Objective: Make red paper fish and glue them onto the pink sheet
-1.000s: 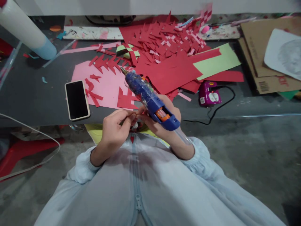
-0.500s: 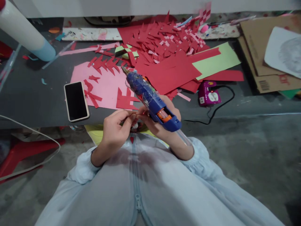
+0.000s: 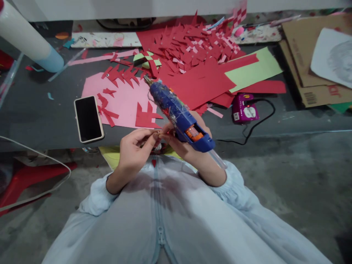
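A blue glue gun [image 3: 176, 110] with a clear glue stick poking from its back sits in my right hand [image 3: 192, 146], its nozzle pointing away over the table. That hand's thumb and forefinger also meet the fingertips of my left hand [image 3: 134, 148]. Between the two sets of fingertips is a tiny piece, too small and covered to name. My left hand is closed in a pinch. Just beyond lie a pink sheet [image 3: 126, 99], a red fish-like paper cutout [image 3: 115, 76] with a small eye, and a notched red paper piece [image 3: 144, 117].
A phone [image 3: 88, 119] lies left of the pink sheet. Behind are a heap of red paper scraps [image 3: 176, 47] and a green sheet [image 3: 255, 71]. At right, a purple plug adapter [image 3: 244, 109] trails a black cord beside cardboard [image 3: 302, 55]. A white bottle [image 3: 33, 36] stands at far left.
The glue gun has shifted very slightly to the right in my right hand. Both hands stay together in the same pinch at the table's front edge.
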A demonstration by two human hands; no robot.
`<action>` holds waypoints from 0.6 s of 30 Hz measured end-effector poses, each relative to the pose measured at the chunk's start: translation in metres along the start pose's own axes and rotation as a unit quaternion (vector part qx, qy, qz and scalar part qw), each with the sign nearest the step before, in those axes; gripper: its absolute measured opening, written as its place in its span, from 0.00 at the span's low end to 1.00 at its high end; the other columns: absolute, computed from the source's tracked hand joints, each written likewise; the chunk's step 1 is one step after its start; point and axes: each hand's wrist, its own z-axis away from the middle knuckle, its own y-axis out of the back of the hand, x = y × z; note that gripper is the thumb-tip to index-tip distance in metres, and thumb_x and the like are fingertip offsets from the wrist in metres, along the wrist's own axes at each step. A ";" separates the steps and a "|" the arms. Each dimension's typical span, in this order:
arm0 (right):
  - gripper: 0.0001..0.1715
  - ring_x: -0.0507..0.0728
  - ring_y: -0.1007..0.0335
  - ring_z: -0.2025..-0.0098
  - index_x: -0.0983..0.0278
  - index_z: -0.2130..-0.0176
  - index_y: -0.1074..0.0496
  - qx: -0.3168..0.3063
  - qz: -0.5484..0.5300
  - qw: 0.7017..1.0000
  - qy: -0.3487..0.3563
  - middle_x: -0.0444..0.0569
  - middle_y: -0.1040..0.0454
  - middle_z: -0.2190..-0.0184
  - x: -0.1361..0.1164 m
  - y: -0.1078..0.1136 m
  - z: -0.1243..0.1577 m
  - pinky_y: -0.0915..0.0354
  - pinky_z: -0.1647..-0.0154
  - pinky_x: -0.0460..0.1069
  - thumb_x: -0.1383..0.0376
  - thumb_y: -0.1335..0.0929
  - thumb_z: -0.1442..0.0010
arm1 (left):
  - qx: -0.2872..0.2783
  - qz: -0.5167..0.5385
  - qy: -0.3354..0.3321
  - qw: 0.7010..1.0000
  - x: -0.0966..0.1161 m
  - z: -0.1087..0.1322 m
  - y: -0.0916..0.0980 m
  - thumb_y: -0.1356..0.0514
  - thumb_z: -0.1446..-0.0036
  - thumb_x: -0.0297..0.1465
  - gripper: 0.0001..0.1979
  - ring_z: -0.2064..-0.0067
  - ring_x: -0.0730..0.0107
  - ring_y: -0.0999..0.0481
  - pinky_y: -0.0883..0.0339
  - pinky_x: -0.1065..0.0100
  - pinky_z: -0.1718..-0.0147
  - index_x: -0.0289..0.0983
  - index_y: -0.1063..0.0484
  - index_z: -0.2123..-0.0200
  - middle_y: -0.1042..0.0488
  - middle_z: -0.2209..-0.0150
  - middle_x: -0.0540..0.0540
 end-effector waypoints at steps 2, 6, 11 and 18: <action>0.20 0.56 0.23 0.67 0.56 0.54 0.29 0.016 0.001 1.000 0.007 0.45 0.20 0.62 0.003 -0.001 0.001 0.29 0.66 0.50 0.56 0.26 0.45 | 0.001 0.041 0.035 0.999 -0.002 -0.002 -0.001 0.32 0.45 0.40 0.11 0.74 0.74 0.23 0.27 0.73 0.73 0.36 0.20 0.70 0.21 0.74 0.48; 0.16 0.55 0.25 0.70 0.57 0.58 0.29 0.045 0.041 0.998 0.010 0.45 0.21 0.64 0.005 0.004 0.004 0.31 0.68 0.50 0.55 0.27 0.43 | 0.010 0.083 0.070 0.994 -0.009 -0.007 -0.004 0.30 0.48 0.37 0.10 0.75 0.76 0.23 0.28 0.75 0.74 0.36 0.19 0.69 0.21 0.75 0.49; 0.19 0.57 0.26 0.72 0.57 0.54 0.32 0.130 0.178 0.975 -0.036 0.46 0.22 0.67 0.017 0.029 0.019 0.33 0.72 0.51 0.52 0.30 0.42 | -0.014 0.083 0.076 0.994 -0.016 -0.013 -0.012 0.31 0.48 0.37 0.09 0.73 0.75 0.22 0.26 0.74 0.73 0.36 0.19 0.68 0.19 0.72 0.47; 0.23 0.64 0.25 0.64 0.61 0.50 0.34 0.133 0.373 0.902 -0.172 0.54 0.22 0.60 0.056 0.074 0.055 0.33 0.67 0.54 0.60 0.34 0.46 | -0.086 0.091 0.091 0.988 -0.022 -0.018 -0.026 0.32 0.47 0.36 0.08 0.73 0.75 0.22 0.25 0.74 0.72 0.37 0.19 0.67 0.19 0.72 0.47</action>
